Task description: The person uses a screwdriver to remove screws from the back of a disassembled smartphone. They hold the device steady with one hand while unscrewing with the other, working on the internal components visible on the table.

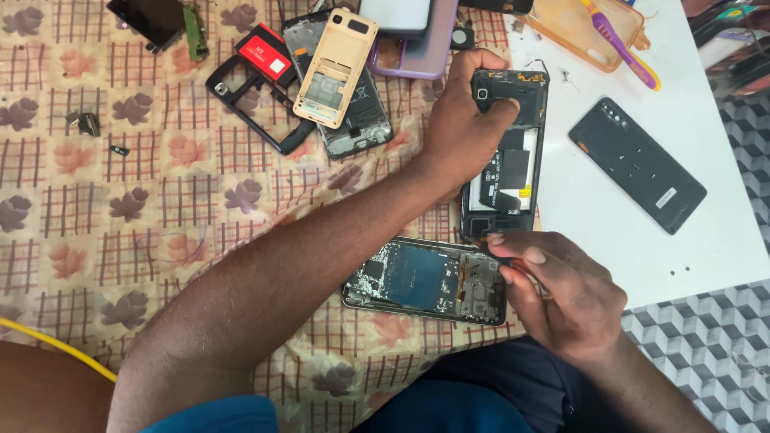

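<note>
My left hand point(464, 124) grips the top end of an opened black phone body point(513, 172) that stands lengthwise at the edge of the white table, thumb pressed near its camera hole. My right hand point(561, 293) pinches a small thin tool against the phone's lower end, its fingers closed around it. Just below the phone lies a second opened phone point(421, 281) with its circuit board and blue panel exposed, on the patterned cloth point(120, 200).
A black back cover point(638, 164) lies on the white table point(706, 240). Phone frames, a gold-coloured frame point(333, 68), a red-labelled part point(269, 54), a purple case point(417, 44) and small loose pieces lie on the cloth. An orange case with a toothbrush point(597, 24) is at the top.
</note>
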